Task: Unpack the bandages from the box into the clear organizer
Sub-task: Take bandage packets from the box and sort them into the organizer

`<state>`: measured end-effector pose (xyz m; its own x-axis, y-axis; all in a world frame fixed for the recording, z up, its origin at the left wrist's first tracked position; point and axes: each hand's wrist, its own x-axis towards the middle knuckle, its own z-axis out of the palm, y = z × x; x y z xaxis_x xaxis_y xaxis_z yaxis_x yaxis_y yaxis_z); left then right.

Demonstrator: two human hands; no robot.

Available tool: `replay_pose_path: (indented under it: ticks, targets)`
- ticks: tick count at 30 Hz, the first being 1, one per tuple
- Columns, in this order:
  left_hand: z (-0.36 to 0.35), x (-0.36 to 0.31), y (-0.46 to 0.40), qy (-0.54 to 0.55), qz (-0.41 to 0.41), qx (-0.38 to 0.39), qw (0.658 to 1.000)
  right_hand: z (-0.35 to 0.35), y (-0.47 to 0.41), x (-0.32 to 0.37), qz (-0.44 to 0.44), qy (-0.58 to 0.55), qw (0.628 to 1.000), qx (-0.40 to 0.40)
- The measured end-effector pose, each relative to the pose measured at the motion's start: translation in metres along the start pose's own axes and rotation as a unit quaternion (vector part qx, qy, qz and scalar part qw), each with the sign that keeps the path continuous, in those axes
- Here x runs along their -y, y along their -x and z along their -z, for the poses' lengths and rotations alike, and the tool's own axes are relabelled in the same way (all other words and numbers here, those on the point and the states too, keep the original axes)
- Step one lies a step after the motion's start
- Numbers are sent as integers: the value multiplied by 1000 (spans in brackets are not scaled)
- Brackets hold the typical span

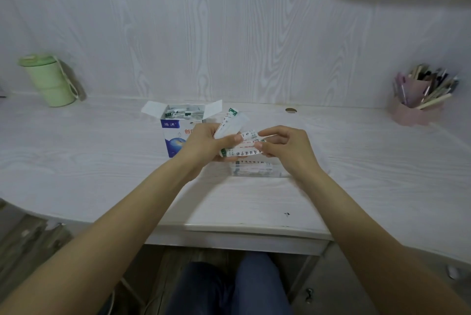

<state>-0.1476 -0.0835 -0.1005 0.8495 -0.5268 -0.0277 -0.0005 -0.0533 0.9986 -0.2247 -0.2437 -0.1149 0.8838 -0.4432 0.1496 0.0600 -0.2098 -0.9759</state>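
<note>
A blue and white bandage box (171,133) stands open on the desk, flaps spread, with several wrapped bandages inside. My left hand (204,145) grips a fanned bunch of white wrapped bandages (230,120) just right of the box. My right hand (285,147) pinches one bandage strip (244,151) from that bunch between thumb and fingers. Directly under both hands sits the clear organizer (257,170), with a few bandages lying flat inside it. My hands hide the organizer's far side.
A green lidded cup (49,80) stands at the back left against the wall. A pink holder full of pens (418,100) is at the back right. The white desk (102,166) ends at a front edge near my knees.
</note>
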Motion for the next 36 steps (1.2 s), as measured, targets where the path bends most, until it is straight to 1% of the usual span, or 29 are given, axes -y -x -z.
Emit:
replay_pose_path:
  ticks: [3, 7, 12, 21, 24, 28, 36]
  targets:
    - [5, -2, -1, -4, -2, -28, 1000, 2, -1, 1, -3, 3, 1000, 1]
    - [11, -2, -1, -22, 6, -39, 999, 1, 2, 4, 5, -5, 999, 41]
    - [9, 1, -2, -49, 25, -19, 998, -4, 4, 7, 19, -3, 997, 78]
    - [9, 0, -1, -27, 31, -21, 999, -8, 0, 1, -1, -2, 1000, 19]
    - [9, 0, -1, -36, 34, -26, 998, -9, 2, 1, -4, -4, 1000, 30]
    - [8, 0, -2, -60, 46, -17, 997, -13, 4, 3, 13, -40, 998, 45]
    - [9, -4, -1, -80, 47, 7, 996, -14, 4, 7, 31, -53, 997, 40]
